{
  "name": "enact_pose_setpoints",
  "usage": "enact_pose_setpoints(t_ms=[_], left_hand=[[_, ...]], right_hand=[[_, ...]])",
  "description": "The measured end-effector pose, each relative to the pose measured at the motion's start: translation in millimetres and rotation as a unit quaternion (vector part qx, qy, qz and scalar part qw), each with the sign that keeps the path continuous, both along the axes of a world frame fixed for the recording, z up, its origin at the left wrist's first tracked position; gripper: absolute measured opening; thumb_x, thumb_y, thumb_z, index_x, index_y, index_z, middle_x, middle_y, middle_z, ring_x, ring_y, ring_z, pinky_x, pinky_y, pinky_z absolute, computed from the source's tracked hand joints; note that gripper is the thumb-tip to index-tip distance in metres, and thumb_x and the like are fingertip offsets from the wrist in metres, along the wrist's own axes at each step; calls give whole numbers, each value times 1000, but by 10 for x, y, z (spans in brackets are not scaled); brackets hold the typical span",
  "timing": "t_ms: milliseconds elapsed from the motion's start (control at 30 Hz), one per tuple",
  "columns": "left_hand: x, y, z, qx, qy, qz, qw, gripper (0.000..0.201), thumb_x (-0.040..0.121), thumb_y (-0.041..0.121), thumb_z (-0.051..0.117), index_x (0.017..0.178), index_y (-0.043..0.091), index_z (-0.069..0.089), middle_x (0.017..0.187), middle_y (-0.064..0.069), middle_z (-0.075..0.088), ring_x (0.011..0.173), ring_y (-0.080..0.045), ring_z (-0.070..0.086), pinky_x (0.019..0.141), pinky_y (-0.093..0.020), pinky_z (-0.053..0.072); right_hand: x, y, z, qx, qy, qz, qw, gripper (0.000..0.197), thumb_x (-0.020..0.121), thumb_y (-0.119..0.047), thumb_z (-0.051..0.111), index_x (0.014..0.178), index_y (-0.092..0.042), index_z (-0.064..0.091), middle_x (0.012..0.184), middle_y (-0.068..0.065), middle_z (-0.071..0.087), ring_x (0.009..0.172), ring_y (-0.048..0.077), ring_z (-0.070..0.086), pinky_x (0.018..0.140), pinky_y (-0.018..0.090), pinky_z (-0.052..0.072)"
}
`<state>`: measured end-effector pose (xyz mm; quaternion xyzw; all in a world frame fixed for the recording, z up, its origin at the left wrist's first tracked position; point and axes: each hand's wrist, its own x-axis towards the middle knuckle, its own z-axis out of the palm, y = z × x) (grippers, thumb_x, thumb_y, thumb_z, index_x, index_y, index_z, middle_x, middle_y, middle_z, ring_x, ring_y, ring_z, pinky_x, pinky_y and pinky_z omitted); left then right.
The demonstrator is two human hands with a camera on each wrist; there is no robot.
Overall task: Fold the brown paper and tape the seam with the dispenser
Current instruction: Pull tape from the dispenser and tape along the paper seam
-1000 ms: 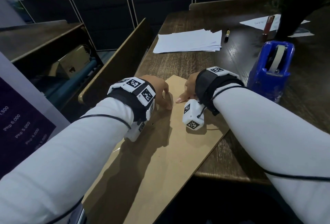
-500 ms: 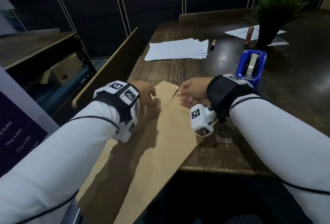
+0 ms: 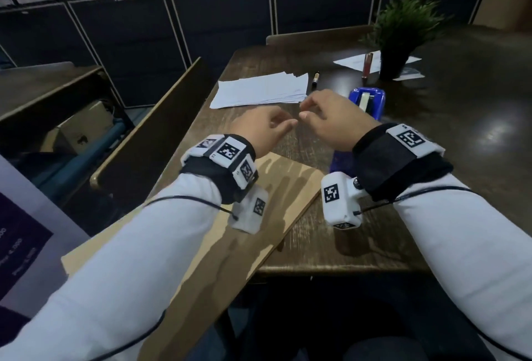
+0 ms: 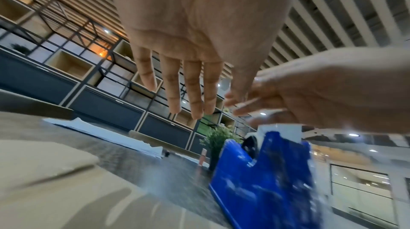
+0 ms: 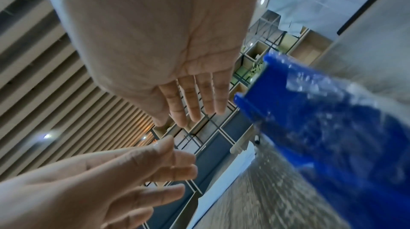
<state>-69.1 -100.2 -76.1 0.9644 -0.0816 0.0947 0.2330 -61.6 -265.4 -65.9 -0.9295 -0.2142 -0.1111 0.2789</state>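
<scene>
The folded brown paper (image 3: 276, 202) lies flat on the dark wooden table (image 3: 331, 248), its near end hanging over the front left edge; it also shows low in the left wrist view (image 4: 44, 171). Both hands hover above the table just beyond the paper's far end, almost touching. My left hand (image 3: 267, 127) (image 4: 188, 39) has straight fingers and holds nothing. My right hand (image 3: 331, 121) (image 5: 155, 39) is likewise spread and empty. The blue tape dispenser (image 3: 367, 100) (image 4: 261, 180) (image 5: 332, 118) stands right behind the right hand, partly hidden by it.
A stack of white sheets (image 3: 259, 91) and a pen (image 3: 315, 79) lie farther back. A potted plant (image 3: 400, 32), a red marker (image 3: 368, 65) and more papers sit at the back right. A wooden panel (image 3: 149, 130) borders the table's left side.
Both hands have lifted off the brown paper and moved forward and up, now meeting in the air near the dispenser. The paper stays flat on the table.
</scene>
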Motion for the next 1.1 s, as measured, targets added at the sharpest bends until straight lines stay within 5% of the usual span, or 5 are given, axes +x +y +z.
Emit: enact_pose_setpoints(t_ms=[300, 500, 667, 933, 1100], left_hand=[[84, -583, 8, -84, 51, -41, 994, 46, 97, 48, 40, 115, 15, 67, 112, -3, 68, 100, -17, 60, 81, -28, 43], [180, -837, 3, -157, 127, -23, 979, 47, 98, 47, 39, 104, 12, 69, 93, -3, 57, 84, -17, 52, 73, -26, 36], [247, -958, -17, -184, 158, 8, 970, 51, 97, 49, 40, 75, 7, 58, 63, 0, 47, 57, -12, 42, 54, -25, 32], [305, -1032, -76, -305, 202, 35, 930, 55, 92, 53, 48, 112, 5, 69, 119, -15, 65, 102, -28, 60, 93, -36, 45], [278, -1074, -51, -385, 232, 47, 892, 47, 86, 48, 62, 99, 4, 73, 84, -6, 71, 60, -12, 64, 54, -19, 49]], right_hand=[[327, -549, 78, -28, -9, -96, 995, 46, 100, -36, 39, 130, -2, 49, 135, 18, 47, 125, 32, 46, 103, 38, 35], [614, -769, -49, -10, 46, -125, 991, 55, 93, -61, 33, 66, -14, 44, 76, 14, 54, 72, 28, 51, 67, 32, 34], [698, -795, -133, -11, 66, -124, 990, 70, 92, -66, 27, 76, -4, 56, 77, 13, 57, 75, 30, 54, 67, 34, 37], [785, -799, -154, -12, 81, -150, 985, 75, 85, -75, 18, 91, -10, 54, 87, 10, 57, 81, 28, 52, 72, 34, 36], [827, -787, -197, -28, 74, -146, 986, 84, 77, -84, 10, 89, -11, 51, 89, 10, 57, 83, 29, 55, 71, 35, 36]])
